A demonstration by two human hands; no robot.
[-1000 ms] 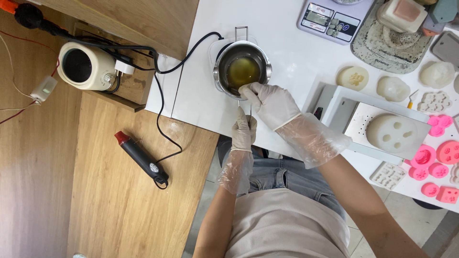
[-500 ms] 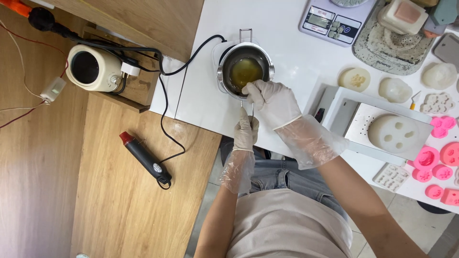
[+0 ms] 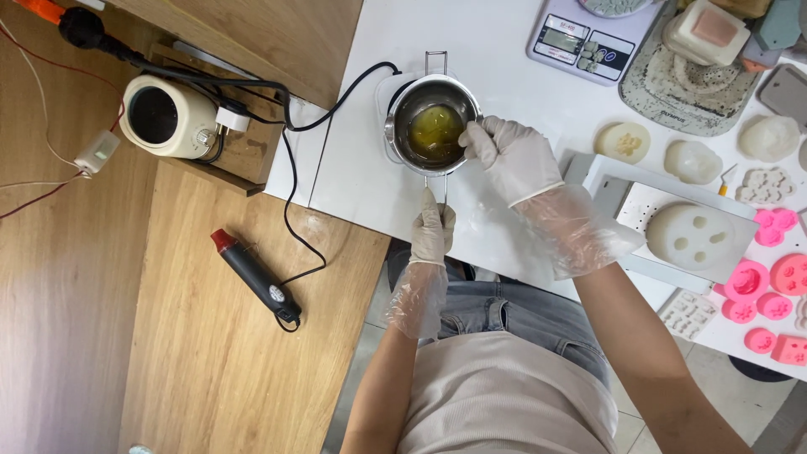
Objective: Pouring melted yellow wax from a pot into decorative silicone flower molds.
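A small steel melting pot (image 3: 402,109) holding yellow-green liquid stands on the white table (image 3: 504,84). Its thin wire handle points toward me, and my left hand (image 3: 431,229), in a clear plastic glove, grips that handle near the table's front edge. My right hand (image 3: 513,158), in a white glove under a clear one, rests its fingertips on the pot's right rim. What the fingertips hold over the liquid is too small to tell.
A cream electric appliance (image 3: 164,118) with black cables sits on a wooden stand at the left. A black heat tool with a red tip (image 3: 252,273) lies on the wooden bench. A scale (image 3: 580,40), white moulds (image 3: 693,235) and pink moulds (image 3: 769,282) crowd the right side.
My view has shifted slightly, so everything sits a little lower and to the right. Both hands keep their places at the pot's handle and rim.
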